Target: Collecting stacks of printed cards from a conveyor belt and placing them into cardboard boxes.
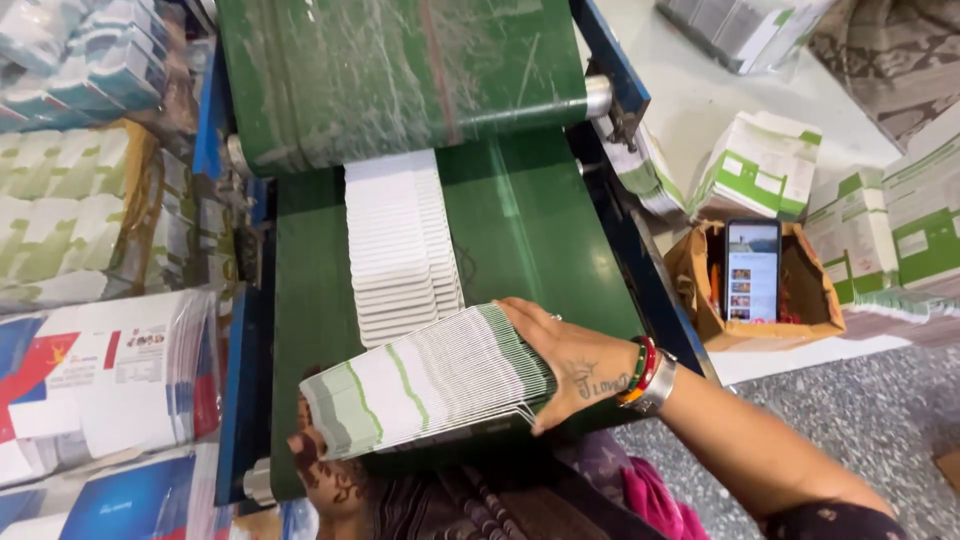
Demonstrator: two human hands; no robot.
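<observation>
Cartons, a thick batch of flattened white-and-green ones, sit squeezed end to end between the person's two hands, lifted a little and tilted over the near end of the green belt; the right hand is flat against the far end of the batch with fingers spread, palm pressing in, and the left hand cups the near lower end from underneath, mostly hidden by the batch itself; so both hands are clamped on the batch by pressure rather than wrapped round it. Just behind it on the belt lies a shingled row of more white flats, running back under the roller. To do this bit well, judging from the frame, the squeeze probably has to stay even from both ends; let either palm relax and the middle flats would likely sag and fan out; the near end already looks a bit looser and more splayed than the far end, so the left hand may want to come up squarer on the edges. Keeping the batch clear of the shingled row seems wise, so a corner doesn't scuff or shove the next ones out of line; wrapped stacks crowd the left side, and a box with a phone sits well apart on the right, out of the way.
</observation>
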